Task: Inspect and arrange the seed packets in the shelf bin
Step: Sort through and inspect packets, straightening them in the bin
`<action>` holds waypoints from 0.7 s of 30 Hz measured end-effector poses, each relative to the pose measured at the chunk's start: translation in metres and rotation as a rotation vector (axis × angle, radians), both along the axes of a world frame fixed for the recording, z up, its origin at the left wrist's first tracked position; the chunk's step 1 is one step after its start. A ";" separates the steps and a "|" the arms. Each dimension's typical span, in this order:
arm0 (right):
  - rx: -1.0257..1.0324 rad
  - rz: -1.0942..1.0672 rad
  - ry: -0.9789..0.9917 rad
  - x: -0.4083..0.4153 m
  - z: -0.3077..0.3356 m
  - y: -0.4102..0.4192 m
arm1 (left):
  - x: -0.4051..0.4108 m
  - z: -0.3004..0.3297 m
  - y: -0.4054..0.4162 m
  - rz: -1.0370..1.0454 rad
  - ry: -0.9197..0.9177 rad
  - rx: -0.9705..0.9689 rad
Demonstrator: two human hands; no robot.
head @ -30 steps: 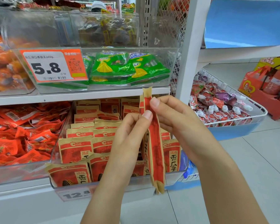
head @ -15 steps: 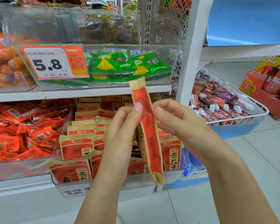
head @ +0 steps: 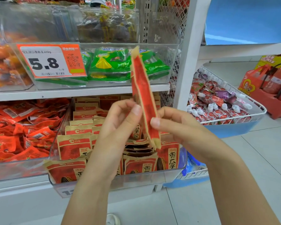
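Note:
A red and tan seed packet [head: 142, 88] stands edge-on and nearly upright between my hands, its top leaning left in front of the upper shelf. My left hand [head: 118, 127] pinches its left face with thumb and fingers. My right hand [head: 177, 127] pinches its right face near the lower half. Below them a clear shelf bin [head: 167, 174] holds several rows of the same red and tan seed packets [head: 73, 148], most standing with printed fronts toward me.
Red snack packs [head: 19, 132] fill the bin to the left. Green packets [head: 110, 62] lie in the upper bin behind a 5.8 price tag [head: 50, 60]. A white wire basket [head: 234, 114] of small pouches juts out on the right, beyond the white shelf post [head: 190, 62].
The held packet has risen and its top has tilted further left, now overlapping the upper bin. Both hands moved up with it and kept their pinch.

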State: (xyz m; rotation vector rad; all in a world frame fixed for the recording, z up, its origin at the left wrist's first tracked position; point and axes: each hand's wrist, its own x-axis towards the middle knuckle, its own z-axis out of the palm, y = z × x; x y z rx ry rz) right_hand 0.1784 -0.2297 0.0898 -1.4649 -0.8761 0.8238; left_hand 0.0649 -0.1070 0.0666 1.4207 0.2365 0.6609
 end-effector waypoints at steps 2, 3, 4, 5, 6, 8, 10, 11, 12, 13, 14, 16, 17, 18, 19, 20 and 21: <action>0.067 -0.083 0.067 0.002 0.002 0.000 | -0.002 0.002 -0.002 -0.074 0.046 0.001; 0.094 -0.122 0.092 0.002 0.003 -0.001 | -0.002 0.002 -0.004 -0.087 0.076 0.003; 0.117 -0.156 0.106 0.002 0.003 -0.001 | -0.001 0.002 -0.005 -0.094 0.080 -0.011; 0.137 -0.180 0.109 0.002 0.004 -0.001 | 0.000 0.002 -0.005 -0.085 0.089 -0.009; 0.150 -0.198 0.104 0.001 0.004 -0.001 | 0.001 0.004 -0.008 -0.070 0.082 -0.016; 0.158 -0.222 0.084 0.000 0.004 0.000 | 0.001 0.008 -0.011 -0.045 0.056 -0.025; 0.164 -0.244 0.079 -0.001 0.003 0.001 | 0.001 0.009 -0.013 -0.039 0.043 -0.013; 0.166 -0.254 0.082 -0.001 0.002 0.001 | 0.001 0.010 -0.013 -0.037 0.040 -0.006; 0.164 -0.260 0.079 -0.001 0.002 0.001 | 0.001 0.010 -0.013 -0.028 0.041 0.001; 0.155 -0.264 0.069 -0.001 0.002 0.000 | 0.001 0.009 -0.012 -0.015 0.042 0.010; 0.143 -0.269 0.057 -0.001 0.002 0.000 | 0.002 0.008 -0.011 -0.012 0.039 0.018; 0.120 -0.285 0.035 0.001 0.001 -0.001 | 0.002 0.005 -0.009 -0.011 0.044 0.042; 0.111 -0.291 0.026 0.002 0.000 -0.002 | 0.002 0.004 -0.009 -0.011 0.050 0.054; 0.105 -0.295 0.018 0.002 0.000 -0.002 | 0.002 0.004 -0.009 -0.005 0.053 0.064; 0.105 -0.298 0.013 0.003 -0.001 -0.002 | 0.003 0.004 -0.010 0.002 0.053 0.078; 0.108 -0.300 0.011 0.003 -0.001 -0.002 | 0.003 0.004 -0.011 0.015 0.054 0.102; 0.111 -0.302 0.011 0.002 -0.001 -0.002 | 0.003 0.004 -0.012 0.035 0.057 0.134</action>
